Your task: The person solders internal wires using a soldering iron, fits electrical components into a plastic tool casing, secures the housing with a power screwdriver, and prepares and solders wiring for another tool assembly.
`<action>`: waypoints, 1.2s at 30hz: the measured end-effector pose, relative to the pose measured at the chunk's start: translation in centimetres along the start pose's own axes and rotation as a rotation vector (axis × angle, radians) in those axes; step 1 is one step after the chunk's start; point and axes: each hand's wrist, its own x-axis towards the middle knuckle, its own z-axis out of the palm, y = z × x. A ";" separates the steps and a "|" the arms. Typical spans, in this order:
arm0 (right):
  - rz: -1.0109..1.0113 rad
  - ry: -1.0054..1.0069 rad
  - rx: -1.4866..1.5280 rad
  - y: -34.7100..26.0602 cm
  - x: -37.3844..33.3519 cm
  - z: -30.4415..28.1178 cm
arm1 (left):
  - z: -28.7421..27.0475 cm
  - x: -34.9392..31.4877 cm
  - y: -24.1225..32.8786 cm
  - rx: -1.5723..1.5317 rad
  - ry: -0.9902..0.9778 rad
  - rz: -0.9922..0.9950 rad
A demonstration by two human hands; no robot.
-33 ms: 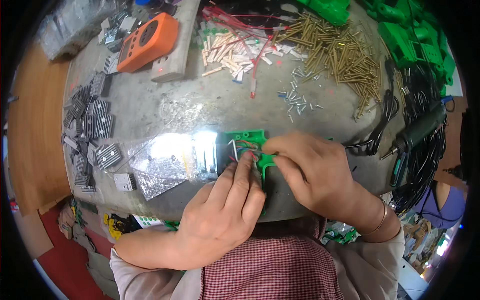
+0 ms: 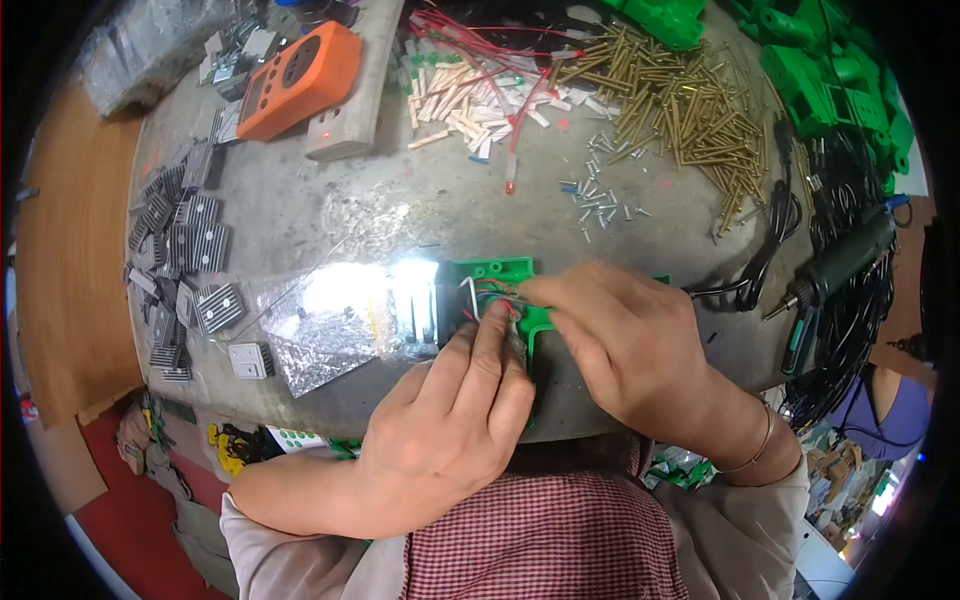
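A green plastic housing (image 2: 508, 268) lies near the table's front edge, with red, white and other thin wires (image 2: 484, 288) inside it. My left hand (image 2: 445, 430) rests over its near side, the stretched fingertips pressing the wires down; its thumb is hidden. Just right of these fingertips, my right hand (image 2: 630, 340) pinches a thin metal tool (image 2: 514, 298), whose kind I cannot make out. A brightly lit, shiny block (image 2: 415, 300) with a dark end adjoins the housing on the left. Beneath and beside it is a clear plastic sheet (image 2: 320, 365).
Ribbed grey metal blocks (image 2: 195, 245) are heaped at left, below an orange box-shaped device (image 2: 300, 80). Brass-coloured screws (image 2: 690, 110), small silver screws (image 2: 600, 205) and white connector pieces (image 2: 460, 105) lie across the back. An electric screwdriver (image 2: 845, 260) and black cables (image 2: 850, 340) are at right.
My right hand has turned slightly and its fingertips have edged left over the housing; less of the thin tool shows. My left hand stays pressed on the wires.
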 end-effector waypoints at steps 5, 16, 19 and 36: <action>-0.138 0.030 -0.117 0.0 0.0 0.5 | 0.1 0.3 -0.4 -0.029 -0.032 -0.006; -0.108 -0.031 -0.045 -0.7 1.6 -0.2 | -0.1 0.0 -0.4 0.017 -0.048 0.027; -0.115 -0.102 -0.256 -1.4 2.5 0.1 | -0.2 -0.2 -0.3 -0.020 -0.060 0.023; -0.139 -0.223 -0.369 -0.1 2.7 0.3 | -0.7 0.9 0.5 -0.137 -0.251 -0.113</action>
